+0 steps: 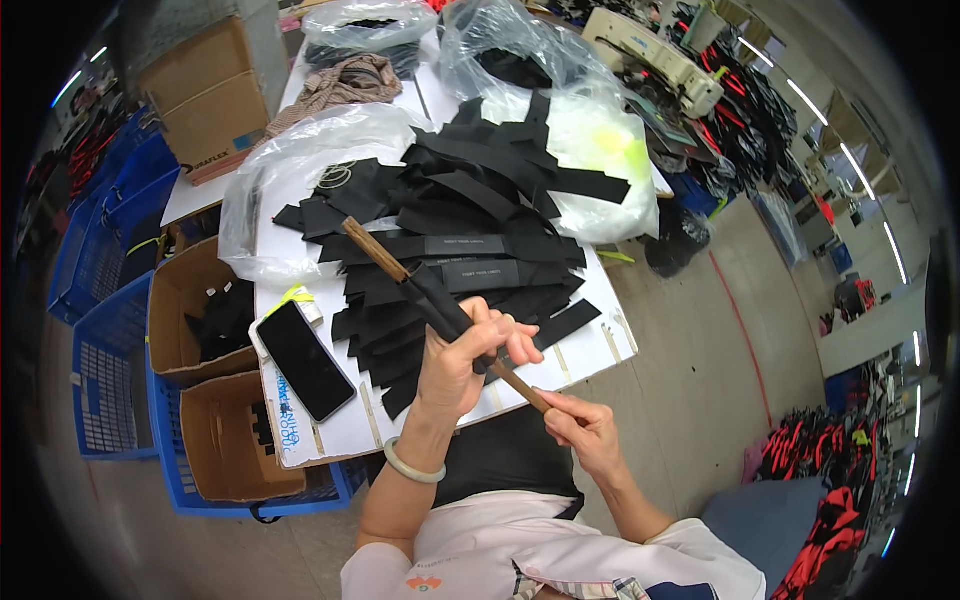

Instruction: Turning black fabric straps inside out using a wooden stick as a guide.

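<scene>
At a white worktable (pixel 340 435) on a workshop floor, a person grips a slim wooden stick (pixel 375 248) with both hands; at far left stand blue plastic crates (pixel 115 370), with an open cardboard box (pixel 200 265) holding black pieces just beside the table; a dark-screened phone (pixel 307 360) lies slantwise near the table's left edge, below a clear plastic bag (pixel 262 215); a pile of flat black fabric strips (pixel 480 215), two bearing printed labels, spreads over the middle; above its near edge, the left hand (pixel 460 355), a pale bangle (pixel 412 463) at its wrist, is closed around a piece of black fabric (pixel 435 300) wrapped about the stick, whose bare upper end tilts up to the left; the right hand (pixel 585 430) pinches the lower end between thumb and fingers, near the table's front edge; a white plastic-wrapped bundle (pixel 600 190) sits right of the strips; beyond it stands a sewing machine (pixel 655 55), and black-and-red goods (pixel 810 460) are heaped at far right.
</scene>
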{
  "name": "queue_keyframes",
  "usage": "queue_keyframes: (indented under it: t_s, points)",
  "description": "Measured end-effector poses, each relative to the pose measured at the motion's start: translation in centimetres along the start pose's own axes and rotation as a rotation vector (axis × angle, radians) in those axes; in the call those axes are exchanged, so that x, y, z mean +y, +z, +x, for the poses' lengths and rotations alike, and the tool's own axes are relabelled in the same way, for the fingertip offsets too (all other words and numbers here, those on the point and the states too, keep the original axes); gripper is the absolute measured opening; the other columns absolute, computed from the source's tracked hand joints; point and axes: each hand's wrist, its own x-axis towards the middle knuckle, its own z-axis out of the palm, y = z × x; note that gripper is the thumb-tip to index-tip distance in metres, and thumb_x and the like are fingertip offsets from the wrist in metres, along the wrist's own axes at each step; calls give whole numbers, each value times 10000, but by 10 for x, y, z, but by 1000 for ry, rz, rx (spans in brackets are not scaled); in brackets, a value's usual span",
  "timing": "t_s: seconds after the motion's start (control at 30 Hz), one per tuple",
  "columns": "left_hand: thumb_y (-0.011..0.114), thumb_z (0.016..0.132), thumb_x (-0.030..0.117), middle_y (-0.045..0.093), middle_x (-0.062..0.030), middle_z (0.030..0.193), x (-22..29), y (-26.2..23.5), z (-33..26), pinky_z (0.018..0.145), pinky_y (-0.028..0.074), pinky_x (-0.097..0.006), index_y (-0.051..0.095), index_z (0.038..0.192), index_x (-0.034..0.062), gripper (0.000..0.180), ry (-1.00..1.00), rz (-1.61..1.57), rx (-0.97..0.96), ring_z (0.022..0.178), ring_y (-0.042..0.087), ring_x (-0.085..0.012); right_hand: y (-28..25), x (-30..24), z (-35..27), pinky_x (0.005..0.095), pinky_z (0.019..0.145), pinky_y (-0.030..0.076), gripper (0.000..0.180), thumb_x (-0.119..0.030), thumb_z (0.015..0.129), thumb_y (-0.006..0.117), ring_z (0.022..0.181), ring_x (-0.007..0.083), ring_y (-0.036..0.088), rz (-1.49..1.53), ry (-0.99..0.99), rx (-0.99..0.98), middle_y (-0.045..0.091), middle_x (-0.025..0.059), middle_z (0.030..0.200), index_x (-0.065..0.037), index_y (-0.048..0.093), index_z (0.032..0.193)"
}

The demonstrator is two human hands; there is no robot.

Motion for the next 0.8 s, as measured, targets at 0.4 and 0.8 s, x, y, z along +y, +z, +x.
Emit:
queue_keyframes:
  t_s: [0.4,0.8]
  points:
    - [314,962,526,412,-37,599,-16,14,15,735,418,-392,417,728,75,518,191,-467,218,543,440,-168,4,19,-6,185,425,266,284,-146,930,542,505,52,387,417,249,-34,476,-4,623,-3,596,1169]
    - [362,1002,337,470,-68,572,-51,10,39,648,484,-329,434,787,23,387,352,108,707,495,479,-172,-23,36,-18,170,487,336,276,-163,903,604,566,39,426,211,175,191,542,-30,712,-4,636,1127]
